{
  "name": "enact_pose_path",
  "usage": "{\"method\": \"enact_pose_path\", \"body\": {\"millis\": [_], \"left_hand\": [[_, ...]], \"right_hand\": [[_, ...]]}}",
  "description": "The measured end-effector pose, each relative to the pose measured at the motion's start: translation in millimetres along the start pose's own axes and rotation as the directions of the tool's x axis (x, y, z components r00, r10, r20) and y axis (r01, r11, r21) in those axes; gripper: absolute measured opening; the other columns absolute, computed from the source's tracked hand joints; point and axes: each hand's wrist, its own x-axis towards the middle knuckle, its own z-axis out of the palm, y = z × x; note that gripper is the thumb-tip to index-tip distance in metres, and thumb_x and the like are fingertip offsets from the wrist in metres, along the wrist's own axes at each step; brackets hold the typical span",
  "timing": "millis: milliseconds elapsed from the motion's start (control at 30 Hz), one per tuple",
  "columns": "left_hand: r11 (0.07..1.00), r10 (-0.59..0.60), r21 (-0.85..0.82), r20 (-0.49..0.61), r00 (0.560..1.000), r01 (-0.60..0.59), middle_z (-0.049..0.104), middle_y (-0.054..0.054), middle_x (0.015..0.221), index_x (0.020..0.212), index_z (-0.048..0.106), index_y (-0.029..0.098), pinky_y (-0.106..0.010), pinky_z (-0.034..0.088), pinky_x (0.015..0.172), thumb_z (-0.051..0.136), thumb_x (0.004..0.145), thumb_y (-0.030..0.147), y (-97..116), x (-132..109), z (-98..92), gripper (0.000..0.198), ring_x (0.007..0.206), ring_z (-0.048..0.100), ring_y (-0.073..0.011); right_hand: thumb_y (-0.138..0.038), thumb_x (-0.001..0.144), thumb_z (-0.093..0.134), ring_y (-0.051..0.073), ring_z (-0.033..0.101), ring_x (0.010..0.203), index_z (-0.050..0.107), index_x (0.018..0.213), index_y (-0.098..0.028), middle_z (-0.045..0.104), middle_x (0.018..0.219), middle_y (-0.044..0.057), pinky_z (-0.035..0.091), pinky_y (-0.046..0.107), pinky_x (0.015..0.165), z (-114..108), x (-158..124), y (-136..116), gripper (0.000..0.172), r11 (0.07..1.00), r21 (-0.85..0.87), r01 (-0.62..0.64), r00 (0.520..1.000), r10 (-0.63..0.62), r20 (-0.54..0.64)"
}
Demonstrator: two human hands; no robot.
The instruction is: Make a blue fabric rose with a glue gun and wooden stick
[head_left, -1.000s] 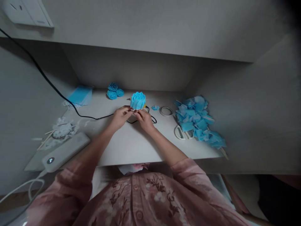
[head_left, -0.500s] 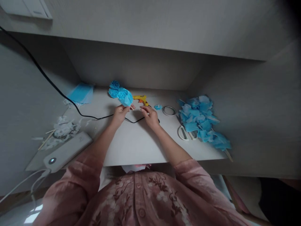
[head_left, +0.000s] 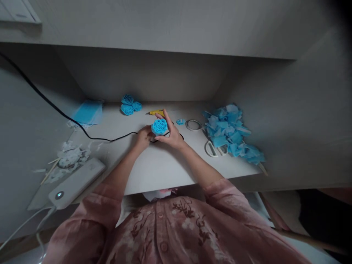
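A blue paper rose (head_left: 159,127) is upright before me, its petals facing the camera. My left hand (head_left: 144,138) is closed just beneath and left of it, pinching its stem, which is hidden. My right hand (head_left: 173,135) curves around the rose's right side with thumb and fingers spread apart; whether they press on the petals I cannot tell. Behind the hands lies a yellow glue gun (head_left: 155,112), partly covered by my right fingers. Several finished blue roses (head_left: 127,109) rest in a cluster at the back left.
To the right are a small blue piece (head_left: 180,121), a silvery ring-shaped coil (head_left: 193,125), white-handled scissors (head_left: 211,149) and a blue paper heap (head_left: 227,126). At left lie blue sheets (head_left: 88,112), white scraps (head_left: 72,156) and a power bank (head_left: 77,183). A black cord (head_left: 59,110) crosses the table.
The rose has been turned from sideways to face up toward me. My right hand has moved from beside the glue gun to around the bloom, its fingers spreading. The view has shifted slightly.
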Motion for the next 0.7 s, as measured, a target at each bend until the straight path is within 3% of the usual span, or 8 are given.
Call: {"method": "enact_pose_path", "body": {"millis": [133, 267, 400, 500, 600, 700], "left_hand": [[1.0, -0.03, -0.01, -0.011, 0.999, 0.03, 0.075, -0.008, 0.087, 0.083, 0.071, 0.019, -0.033, 0.054, 0.08, 0.062, 0.081, 0.032, 9, -3, 3.8, 0.016, 0.083, 0.066, -0.0237], [0.991, -0.13, -0.032, -0.048, 0.99, 0.129, 0.074, -0.003, 0.084, 0.092, 0.069, 0.018, -0.025, 0.05, 0.066, 0.069, 0.08, 0.034, 16, -7, 5.3, 0.02, 0.073, 0.062, -0.0176], [0.972, -0.225, -0.076, -0.061, 0.972, 0.22, 0.067, 0.001, 0.069, 0.078, 0.065, 0.018, -0.024, 0.049, 0.067, 0.071, 0.076, 0.029, 13, -7, 7.3, 0.012, 0.069, 0.06, -0.0169], [0.963, -0.246, -0.139, -0.098, 0.964, 0.231, 0.069, 0.0, 0.072, 0.079, 0.066, 0.019, -0.028, 0.052, 0.075, 0.067, 0.075, 0.024, 5, -5, 9.3, 0.007, 0.075, 0.065, -0.0195], [0.959, -0.242, -0.178, -0.118, 0.963, 0.219, 0.073, -0.002, 0.078, 0.082, 0.068, 0.018, -0.031, 0.054, 0.082, 0.065, 0.074, 0.022, -2, -3, 11.0, 0.01, 0.082, 0.069, -0.0217], [0.959, -0.228, -0.198, -0.128, 0.965, 0.201, 0.076, -0.004, 0.082, 0.084, 0.07, 0.017, -0.032, 0.055, 0.085, 0.068, 0.073, 0.023, -5, -3, 12.8, 0.013, 0.082, 0.069, -0.022]], "right_hand": [[-0.074, 0.082, 0.073, 0.032, 0.06, 0.14, 0.011, 0.172, -0.026, 0.067, 0.144, 0.014, 0.043, 0.054, 0.124, 2, -2, 3, 0.119, 1.0, -0.015, -0.016, 0.995, 0.015, -0.098], [-0.074, 0.077, 0.078, 0.034, 0.066, 0.13, 0.018, 0.17, -0.026, 0.069, 0.137, 0.014, 0.047, 0.056, 0.119, 5, -4, 8, 0.122, 0.989, -0.057, -0.133, 0.976, 0.121, -0.183], [-0.08, 0.07, 0.08, 0.037, 0.061, 0.137, 0.015, 0.171, -0.026, 0.063, 0.146, 0.016, 0.045, 0.058, 0.121, 6, -2, 12, 0.132, 0.992, -0.042, -0.118, 0.981, 0.11, -0.159], [-0.088, 0.064, 0.077, 0.037, 0.049, 0.151, 0.007, 0.171, -0.027, 0.053, 0.159, 0.018, 0.036, 0.057, 0.128, 4, 1, 13, 0.142, 0.998, 0.011, -0.055, 0.992, 0.056, -0.111], [-0.088, 0.066, 0.075, 0.035, 0.042, 0.157, 0.004, 0.171, -0.028, 0.046, 0.166, 0.019, 0.029, 0.057, 0.132, 1, 2, 12, 0.141, 0.997, 0.063, -0.045, 0.995, 0.05, -0.09], [-0.084, 0.07, 0.076, 0.034, 0.043, 0.156, 0.005, 0.172, -0.029, 0.045, 0.167, 0.017, 0.029, 0.057, 0.131, 0, 2, 12, 0.136, 0.992, 0.095, -0.078, 0.994, 0.085, -0.07]]}}
